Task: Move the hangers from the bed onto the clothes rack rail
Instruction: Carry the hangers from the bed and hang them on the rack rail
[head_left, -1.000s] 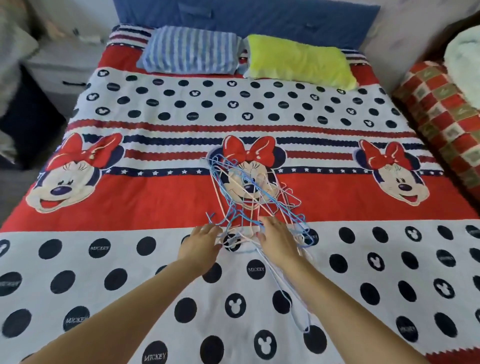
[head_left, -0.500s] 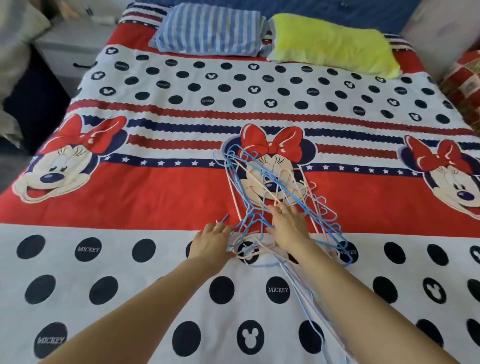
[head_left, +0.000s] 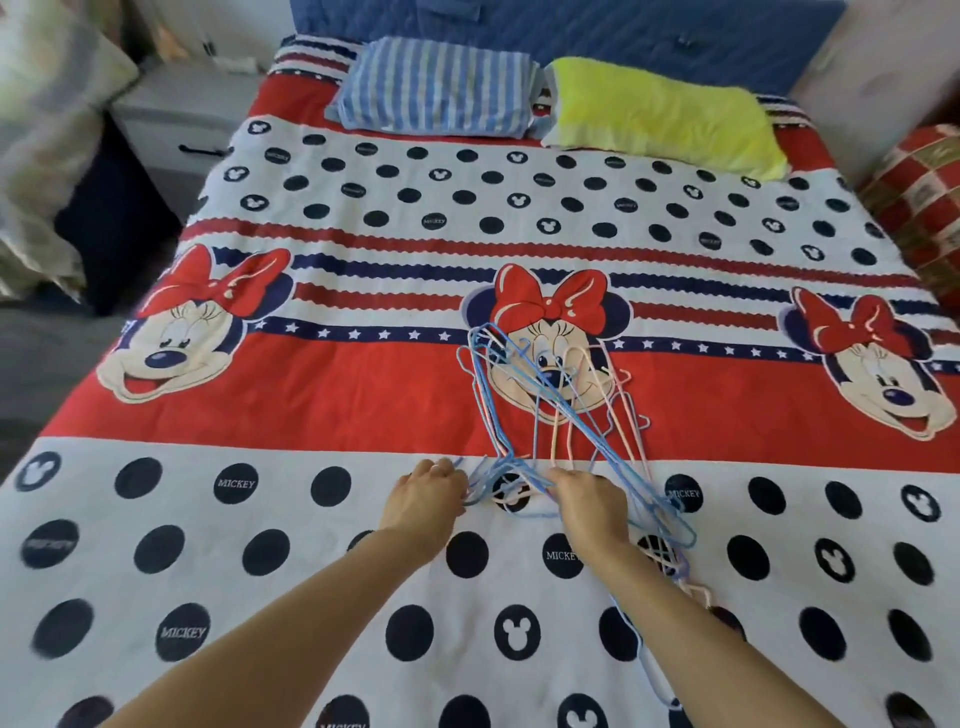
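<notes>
A tangled pile of thin blue and pink wire hangers (head_left: 558, 410) lies in the middle of the bed (head_left: 322, 415), on a red, white and navy cartoon-mouse cover. My left hand (head_left: 427, 493) sits at the pile's near left corner with its fingers curled in among the hanger hooks. My right hand (head_left: 589, 499) grips the near ends of several hangers just right of it. More hangers trail along the cover under and beside my right forearm. No clothes rack is in view.
A blue striped pillow (head_left: 436, 93) and a yellow-green pillow (head_left: 660, 119) lie at the head of the bed. A white nightstand (head_left: 176, 124) stands to the left, and a red checked cushion (head_left: 919, 208) at the right edge.
My right hand has pulled back from the middle of the pile to its near edge. The camera view has shifted; the hangers lie in much the same spot.
</notes>
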